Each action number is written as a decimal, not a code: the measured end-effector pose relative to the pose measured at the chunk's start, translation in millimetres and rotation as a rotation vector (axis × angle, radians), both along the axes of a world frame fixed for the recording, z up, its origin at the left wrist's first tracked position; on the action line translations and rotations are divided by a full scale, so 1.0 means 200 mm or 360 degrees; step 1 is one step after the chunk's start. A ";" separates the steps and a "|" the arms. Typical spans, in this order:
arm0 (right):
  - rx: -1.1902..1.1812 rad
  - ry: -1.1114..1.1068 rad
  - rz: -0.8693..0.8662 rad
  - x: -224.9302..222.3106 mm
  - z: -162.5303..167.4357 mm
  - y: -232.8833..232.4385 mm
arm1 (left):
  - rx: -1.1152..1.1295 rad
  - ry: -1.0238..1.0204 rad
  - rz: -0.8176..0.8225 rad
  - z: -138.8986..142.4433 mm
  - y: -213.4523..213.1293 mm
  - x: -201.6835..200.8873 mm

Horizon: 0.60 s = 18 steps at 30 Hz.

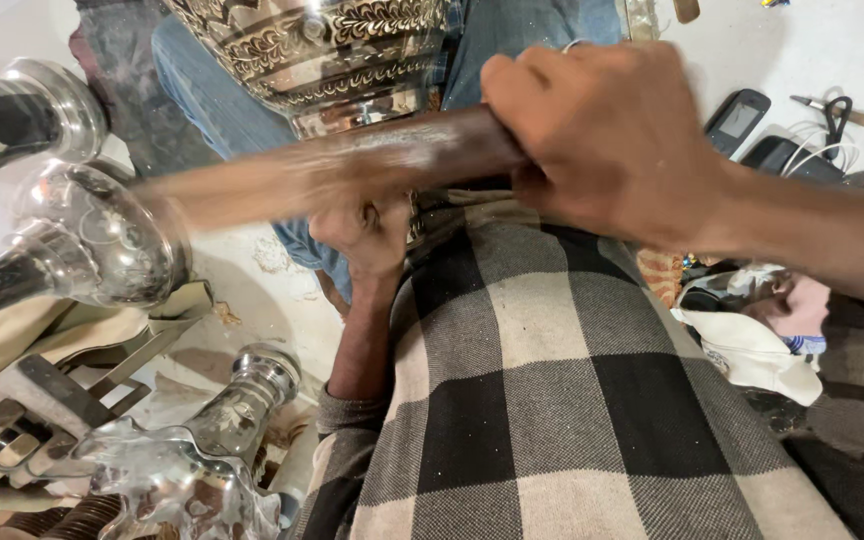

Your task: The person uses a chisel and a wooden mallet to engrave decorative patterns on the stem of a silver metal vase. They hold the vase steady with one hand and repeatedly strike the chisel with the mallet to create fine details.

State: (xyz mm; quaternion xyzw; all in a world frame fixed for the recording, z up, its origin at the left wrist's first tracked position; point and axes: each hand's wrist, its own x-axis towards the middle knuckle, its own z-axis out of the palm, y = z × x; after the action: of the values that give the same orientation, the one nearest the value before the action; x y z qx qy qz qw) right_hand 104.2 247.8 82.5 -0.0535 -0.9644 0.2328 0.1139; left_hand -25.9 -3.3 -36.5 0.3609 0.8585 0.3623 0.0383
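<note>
Right hand (607, 140): fingers wrapped tight around the thick end of a brown wooden mallet (352, 165), which runs leftward across the frame and is smeared by motion blur. Left hand (367, 232): fist-like, just beneath the mallet shaft, fingers curled inward; what it grips cannot be told, since the shaft and the checked cloth (552, 400) over the lap cover it.

Risks, as judged. The left hand lies directly under the swinging shaft, so a low or glancing stroke could catch its knuckles. The mallet's far end passes just beside a polished silver vessel (102, 240) at left; a stray sweep could dent it. The large engraved metal pot (322, 55) rests far centre against the knees, touching or nearly touching the shaft line, and could shift if struck off-centre.

Not determinable: the mallet's head, lost in blur; the point of impact; the pot's upper part, cut off by the top edge. A second silver piece (242, 400) near left is partly wrapped in clear plastic, its form unclear. A phone (737, 118) and scissors (837, 112) lie on the floor (832, 40) far right, well apart from the work.
</note>
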 end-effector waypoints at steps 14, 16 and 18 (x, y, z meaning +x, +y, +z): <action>-0.0048 -0.0193 -0.0034 -0.03 0.03 -0.02 | 0.0188 0.0114 -0.0009 -0.02 0.02 0.00; -0.0002 -0.0242 -0.0062 -0.03 0.03 -0.02 | 0.0154 0.0059 0.0034 -0.02 0.02 0.01; -0.0055 -0.0105 -0.0032 -0.03 0.02 -0.01 | 0.0210 0.0104 -0.0017 -0.01 0.02 0.01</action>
State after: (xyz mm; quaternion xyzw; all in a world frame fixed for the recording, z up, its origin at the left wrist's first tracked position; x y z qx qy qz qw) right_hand 97.6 244.8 87.1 -0.0728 -0.9628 0.2465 0.0835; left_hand -23.6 1.1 -38.9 0.3788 0.8316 0.4059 -0.0118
